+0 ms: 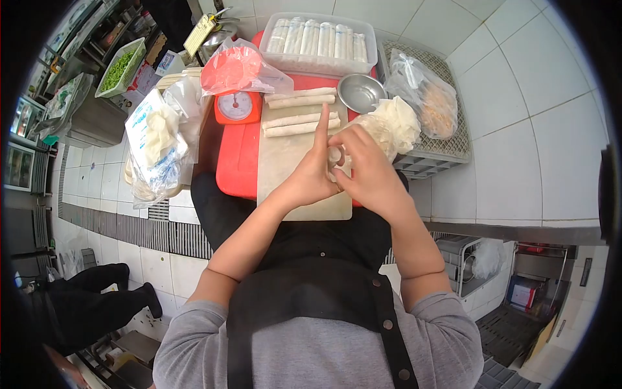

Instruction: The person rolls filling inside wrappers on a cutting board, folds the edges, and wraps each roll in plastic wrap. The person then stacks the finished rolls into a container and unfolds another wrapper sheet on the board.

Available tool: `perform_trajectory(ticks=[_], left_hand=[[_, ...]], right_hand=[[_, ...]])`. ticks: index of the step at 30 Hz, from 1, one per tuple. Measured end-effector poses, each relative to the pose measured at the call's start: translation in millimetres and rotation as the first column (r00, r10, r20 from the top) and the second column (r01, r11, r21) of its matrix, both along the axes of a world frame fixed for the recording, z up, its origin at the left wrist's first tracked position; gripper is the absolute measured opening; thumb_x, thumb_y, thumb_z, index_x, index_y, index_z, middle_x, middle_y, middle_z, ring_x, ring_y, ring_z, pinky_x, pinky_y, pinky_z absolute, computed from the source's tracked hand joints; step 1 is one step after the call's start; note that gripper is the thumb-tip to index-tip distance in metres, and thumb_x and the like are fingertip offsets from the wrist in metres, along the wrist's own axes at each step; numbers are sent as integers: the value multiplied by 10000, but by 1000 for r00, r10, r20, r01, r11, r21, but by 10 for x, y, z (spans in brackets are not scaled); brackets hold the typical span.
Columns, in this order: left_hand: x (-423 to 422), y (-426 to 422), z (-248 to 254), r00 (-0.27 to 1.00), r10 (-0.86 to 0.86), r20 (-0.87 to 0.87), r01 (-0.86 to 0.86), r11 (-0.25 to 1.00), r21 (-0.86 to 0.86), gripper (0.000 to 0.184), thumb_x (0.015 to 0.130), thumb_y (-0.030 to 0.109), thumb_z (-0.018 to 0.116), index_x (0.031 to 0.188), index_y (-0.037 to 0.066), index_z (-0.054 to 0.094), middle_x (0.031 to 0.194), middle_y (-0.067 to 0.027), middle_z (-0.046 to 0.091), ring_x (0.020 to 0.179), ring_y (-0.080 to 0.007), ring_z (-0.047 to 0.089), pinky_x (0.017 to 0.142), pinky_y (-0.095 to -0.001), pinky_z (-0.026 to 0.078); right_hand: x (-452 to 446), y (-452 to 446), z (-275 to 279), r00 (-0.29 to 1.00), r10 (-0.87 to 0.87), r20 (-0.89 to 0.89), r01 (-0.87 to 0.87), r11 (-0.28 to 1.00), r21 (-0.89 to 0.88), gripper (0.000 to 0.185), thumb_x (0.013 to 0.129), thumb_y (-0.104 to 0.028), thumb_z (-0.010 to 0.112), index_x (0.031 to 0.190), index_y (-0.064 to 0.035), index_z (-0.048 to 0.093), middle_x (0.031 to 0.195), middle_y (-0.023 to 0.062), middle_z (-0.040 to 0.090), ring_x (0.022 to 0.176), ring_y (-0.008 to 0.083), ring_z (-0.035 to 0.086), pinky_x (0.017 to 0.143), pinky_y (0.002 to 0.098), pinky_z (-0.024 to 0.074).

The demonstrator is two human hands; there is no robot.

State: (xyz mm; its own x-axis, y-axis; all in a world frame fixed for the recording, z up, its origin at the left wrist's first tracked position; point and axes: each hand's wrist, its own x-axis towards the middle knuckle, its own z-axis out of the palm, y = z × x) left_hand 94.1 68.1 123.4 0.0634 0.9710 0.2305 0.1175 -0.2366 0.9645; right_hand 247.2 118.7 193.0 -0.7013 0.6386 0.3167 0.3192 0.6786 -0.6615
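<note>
My left hand is over the cutting board, its index finger stretched out along a pale rolled piece. From the other side, my right hand curls its fingers round the same piece. Most of it is hidden between the hands, with only a whitish rounded part showing. Beyond my fingers, several long pale wrapped rolls lie across the board in two groups. To the right of the hands is a plastic bag with thin off-white sheets.
Behind the board stands a clear tub of wrapped rolls. A metal bowl is at its right, a red dial scale at its left. Bagged food rests on a crate. Another person's dark-clothed legs are at lower left.
</note>
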Motion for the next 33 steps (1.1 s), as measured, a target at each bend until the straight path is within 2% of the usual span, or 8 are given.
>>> perform_trajectory(ticks=[5, 11, 14, 15, 16, 19, 27, 33], left_hand=[[44, -21, -6, 997, 61, -36, -54, 983, 178, 1450, 735, -36, 809, 1616, 131, -330, 1268, -177, 525, 1077, -287, 586, 915, -367, 532], [12, -382, -383, 840, 543, 28, -464, 689, 557, 1206, 738, 93, 913, 1645, 44, 120, 1355, -214, 527, 1202, -281, 586, 1017, -404, 507], [38, -404, -665, 992, 76, -105, -44, 961, 273, 913, 808, 90, 861, 1527, -2, 305, 1451, -227, 516, 1359, -287, 538, 1099, -431, 466], [89, -320, -578, 931, 60, 359, -83, 995, 49, 824, 862, 85, 799, 1524, 3, 315, 1471, -227, 519, 1397, -293, 519, 1120, -438, 449], [96, -249, -531, 662, 131, 738, -10, 986, -166, 735, 916, 81, 736, 1522, 9, 325, 1491, -226, 522, 1434, -300, 499, 1140, -445, 431], [-267, -110, -624, 215, 258, 942, -57, 966, -252, 611, 983, 146, 651, 1523, 41, 387, 1545, -220, 497, 1392, -331, 544, 1184, -476, 393], [-484, -80, -39, 733, 257, 630, -227, 965, -129, 535, 1044, 177, 631, 1536, 61, 456, 1393, -176, 642, 1209, -233, 626, 1083, -413, 454], [-506, 296, -198, 396, 403, 825, -422, 878, -226, 196, 1045, 221, 681, 1147, 83, 585, 912, -57, 698, 824, -167, 673, 842, -355, 558]], right_hand=[[-197, 191, -98, 997, 67, 33, -66, 997, -44, 291, 746, 6, 713, 1002, 18, 575, 1020, 193, 603, 917, 403, 612, 790, 455, 504], [-255, 260, 253, 973, 82, -214, -146, 942, -303, 292, 805, -1, 782, 1022, 9, 587, 975, 89, 602, 875, 195, 653, 721, 347, 590], [-169, 302, 141, 797, -127, -591, -224, 846, -484, 249, 883, 36, 781, 1041, -29, 599, 1005, 17, 597, 929, 108, 630, 740, 298, 625], [-119, 298, 43, 801, -119, -586, -229, 844, -485, 249, 883, 36, 781, 1041, -29, 599, 1005, 17, 597, 929, 108, 630, 740, 298, 625], [-61, 299, -110, 776, -256, -577, -189, 778, -599, 242, 892, 37, 772, 1052, -33, 605, 1012, 21, 612, 939, 113, 637, 763, 300, 619], [174, 342, -730, 733, -487, -476, -150, 566, -811, 206, 916, 20, 750, 1071, -35, 626, 1038, 30, 646, 961, 128, 653, 816, 302, 604], [363, -23, -1191, 830, -490, -268, -330, -42, -943, 181, 1003, -96, 667, 1127, 36, 680, 1105, 64, 677, 1031, 160, 671, 915, 301, 605], [-2, -284, -1117, 898, -291, -329, -372, -104, -922, 430, 1083, -216, 599, 1383, 89, 557, 1251, 125, 670, 1013, 184, 703, 933, 308, 609]])
